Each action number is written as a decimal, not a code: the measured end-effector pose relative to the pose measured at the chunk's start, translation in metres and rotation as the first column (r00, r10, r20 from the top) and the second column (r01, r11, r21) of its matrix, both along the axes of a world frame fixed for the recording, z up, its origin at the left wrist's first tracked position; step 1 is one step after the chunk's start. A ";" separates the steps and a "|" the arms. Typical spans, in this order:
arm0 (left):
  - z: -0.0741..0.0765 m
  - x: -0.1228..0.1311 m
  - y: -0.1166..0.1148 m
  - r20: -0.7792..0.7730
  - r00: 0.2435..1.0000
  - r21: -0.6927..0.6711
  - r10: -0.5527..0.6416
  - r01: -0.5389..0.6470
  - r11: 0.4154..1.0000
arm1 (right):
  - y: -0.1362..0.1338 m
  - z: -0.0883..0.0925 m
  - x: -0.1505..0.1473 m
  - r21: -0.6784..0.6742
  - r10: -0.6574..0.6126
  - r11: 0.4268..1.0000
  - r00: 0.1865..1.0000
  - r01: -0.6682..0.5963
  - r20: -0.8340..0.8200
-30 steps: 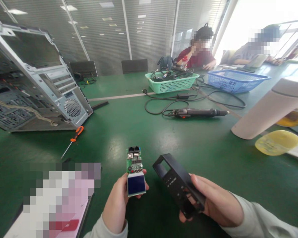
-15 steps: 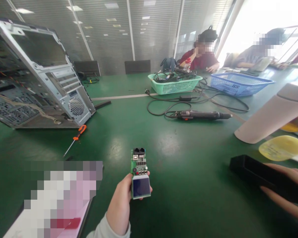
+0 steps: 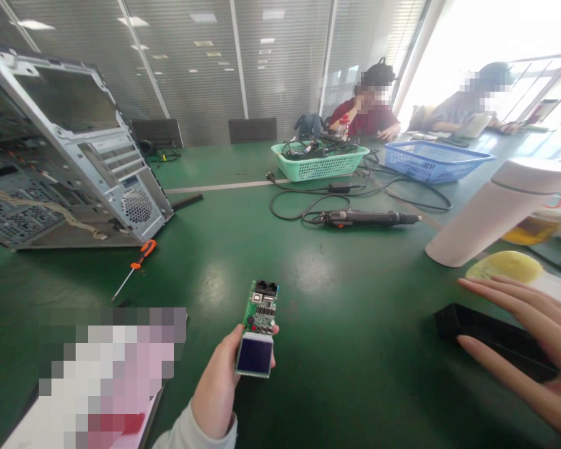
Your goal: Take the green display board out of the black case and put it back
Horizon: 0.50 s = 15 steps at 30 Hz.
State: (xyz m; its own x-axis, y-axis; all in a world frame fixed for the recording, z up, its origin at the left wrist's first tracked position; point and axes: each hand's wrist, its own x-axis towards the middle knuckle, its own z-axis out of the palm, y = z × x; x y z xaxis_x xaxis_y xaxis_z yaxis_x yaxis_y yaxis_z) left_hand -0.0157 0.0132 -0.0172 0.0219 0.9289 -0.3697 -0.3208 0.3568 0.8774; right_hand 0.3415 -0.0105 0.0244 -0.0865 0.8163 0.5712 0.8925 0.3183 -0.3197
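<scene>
On my feed the two hands are well apart. The left hand (image 3: 217, 388) is closed around the lower end of a small green circuit board (image 3: 260, 315), held upright over the table, with a blue-faced screen (image 3: 255, 355) at the end nearest the wrist and black sockets at the far end. The right hand (image 3: 528, 340) is open, fingers spread, over a black plastic case (image 3: 493, 337) lying on the green table (image 3: 355, 355) at the right. I can't tell whether the fingers (image 3: 477, 290) actually touch it.

I'd judge the board light and stiff but fragile: the screen and small parts shouldn't take pressure, so I'd hold it by its bare edges. The case looks light, rigid and thin-walled, and I'd take it along its long sides, though its smooth surface could slip.

Nearby are a white flask (image 3: 498, 212), a yellow lid (image 3: 503, 265), a screwdriver (image 3: 140, 257) and an opened computer case (image 3: 77, 149). Farther off, an electric screwdriver (image 3: 369, 218) lies among cables below a green basket (image 3: 320, 163) and a blue basket (image 3: 437, 163), with two people seated beyond
</scene>
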 end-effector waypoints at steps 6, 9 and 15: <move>0.012 0.008 -0.009 -0.111 0.987 0.090 0.120 -0.110 0.990 | 0.012 0.018 -0.081 -0.028 0.302 0.953 0.950 -0.300 0.084; 0.022 0.009 -0.017 -0.286 0.956 0.203 0.061 -0.002 0.979 | 0.011 0.020 -0.109 -0.035 0.405 0.914 0.911 -0.404 0.071; 0.024 0.010 -0.026 -0.793 0.560 0.561 0.239 0.520 0.645 | 0.014 0.015 -0.139 -0.011 0.529 0.845 0.835 -0.534 0.149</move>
State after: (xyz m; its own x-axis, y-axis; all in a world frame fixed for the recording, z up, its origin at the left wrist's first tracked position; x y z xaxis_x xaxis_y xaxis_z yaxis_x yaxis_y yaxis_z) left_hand -0.0061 -0.0129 0.0068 0.2564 0.8725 0.4160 0.5721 -0.4839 0.6623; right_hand 0.2026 0.0031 0.0395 -0.5834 0.6041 0.5429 0.6175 0.7641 -0.1867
